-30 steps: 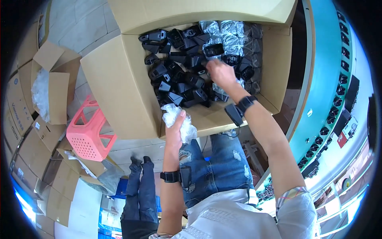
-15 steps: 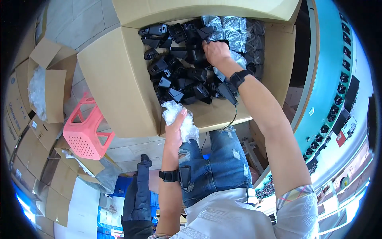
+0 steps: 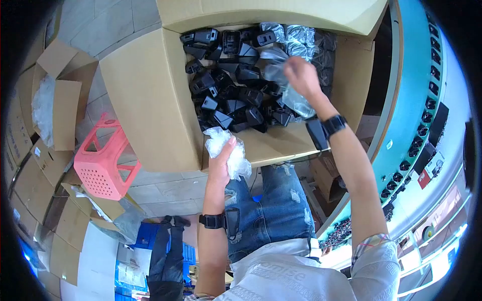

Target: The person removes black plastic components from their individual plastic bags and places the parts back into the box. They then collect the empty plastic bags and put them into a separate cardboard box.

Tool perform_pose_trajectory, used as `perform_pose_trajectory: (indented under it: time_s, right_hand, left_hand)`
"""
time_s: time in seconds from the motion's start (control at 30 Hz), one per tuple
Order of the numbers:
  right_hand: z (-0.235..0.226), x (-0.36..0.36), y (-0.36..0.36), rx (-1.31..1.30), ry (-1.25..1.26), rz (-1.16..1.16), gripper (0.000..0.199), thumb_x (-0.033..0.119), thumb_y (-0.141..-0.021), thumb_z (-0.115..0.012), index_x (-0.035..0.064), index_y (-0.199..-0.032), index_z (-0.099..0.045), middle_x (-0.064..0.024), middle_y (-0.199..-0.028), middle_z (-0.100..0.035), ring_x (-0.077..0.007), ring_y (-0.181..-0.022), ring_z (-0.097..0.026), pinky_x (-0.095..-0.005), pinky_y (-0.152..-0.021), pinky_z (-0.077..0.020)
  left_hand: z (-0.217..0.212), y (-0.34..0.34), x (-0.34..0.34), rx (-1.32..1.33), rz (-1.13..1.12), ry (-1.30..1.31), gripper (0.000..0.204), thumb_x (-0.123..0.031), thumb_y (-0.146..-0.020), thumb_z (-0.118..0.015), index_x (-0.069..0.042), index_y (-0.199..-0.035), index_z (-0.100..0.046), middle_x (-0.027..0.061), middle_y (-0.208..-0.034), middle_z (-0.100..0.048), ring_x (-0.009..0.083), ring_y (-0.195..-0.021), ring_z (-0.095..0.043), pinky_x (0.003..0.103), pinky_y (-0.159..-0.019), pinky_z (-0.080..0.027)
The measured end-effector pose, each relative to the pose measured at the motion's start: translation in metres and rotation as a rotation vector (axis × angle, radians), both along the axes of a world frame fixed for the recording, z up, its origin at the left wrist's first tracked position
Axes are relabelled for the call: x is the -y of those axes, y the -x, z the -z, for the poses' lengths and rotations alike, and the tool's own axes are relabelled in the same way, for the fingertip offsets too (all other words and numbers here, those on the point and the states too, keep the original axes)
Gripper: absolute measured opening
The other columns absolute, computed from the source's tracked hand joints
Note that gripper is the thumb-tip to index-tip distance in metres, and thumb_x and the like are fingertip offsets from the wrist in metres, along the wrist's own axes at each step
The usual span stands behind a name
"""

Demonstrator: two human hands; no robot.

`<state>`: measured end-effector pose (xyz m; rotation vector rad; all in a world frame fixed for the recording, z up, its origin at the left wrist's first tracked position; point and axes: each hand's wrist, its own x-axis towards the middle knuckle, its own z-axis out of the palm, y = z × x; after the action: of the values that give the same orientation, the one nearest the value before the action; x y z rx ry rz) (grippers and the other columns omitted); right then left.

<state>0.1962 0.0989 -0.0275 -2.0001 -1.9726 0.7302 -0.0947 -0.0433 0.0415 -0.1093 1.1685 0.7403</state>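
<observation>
1. The left hand [image 3: 221, 163] is clenched around a crumpled wad of clear plastic film [image 3: 228, 150], held at the near rim of the large brown cardboard box [image 3: 145, 95].
2. Farther in, the right hand [image 3: 301, 75] has its fingers pinched on a limp clear plastic bag [image 3: 296, 100]; the bag hangs below and toward the wrist, apparently lifted just above the heap.
3. Glossy black angular moulded plastic parts [image 3: 231, 95] fill the box, lying left of that hand.

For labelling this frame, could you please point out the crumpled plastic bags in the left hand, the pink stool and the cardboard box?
crumpled plastic bags [image 3: 232, 155], head view, middle of the bunch.
pink stool [image 3: 103, 163], head view, its perforated side.
cardboard box [image 3: 145, 95], head view, bare left flap.
</observation>
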Motion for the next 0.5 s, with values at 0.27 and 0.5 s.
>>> perform_pose_trajectory:
  time_s: [0.27,0.5]
  right_hand:
    - [-0.048,0.024,-0.011,-0.149,-0.282,0.326,0.021,0.013,-0.083,-0.064,-0.0004,-0.070,-0.056,-0.0086,-0.082,-0.067,-0.0181,-0.072,-0.061,-0.0297,-0.070,-0.0476]
    - [-0.036,-0.017,0.002,-0.357,0.178,0.250,0.027,0.017,-0.087,-0.066,-0.0010,-0.068,-0.057,-0.0085,-0.077,-0.069,-0.0109,-0.070,-0.058,-0.0293,-0.065,-0.0466]
  left_hand:
    - [0.000,0.001,0.000,0.040,0.028,-0.052,0.019,-0.017,-0.089,-0.068,-0.008,-0.105,-0.062,0.0004,-0.089,-0.064,0.0096,-0.077,-0.061,0.026,-0.067,-0.049]
    - [-0.001,-0.006,-0.003,-0.089,0.047,0.022,0.020,-0.016,-0.089,-0.069,-0.008,-0.106,-0.063,0.0005,-0.091,-0.064,0.0103,-0.078,-0.062,0.026,-0.068,-0.050]
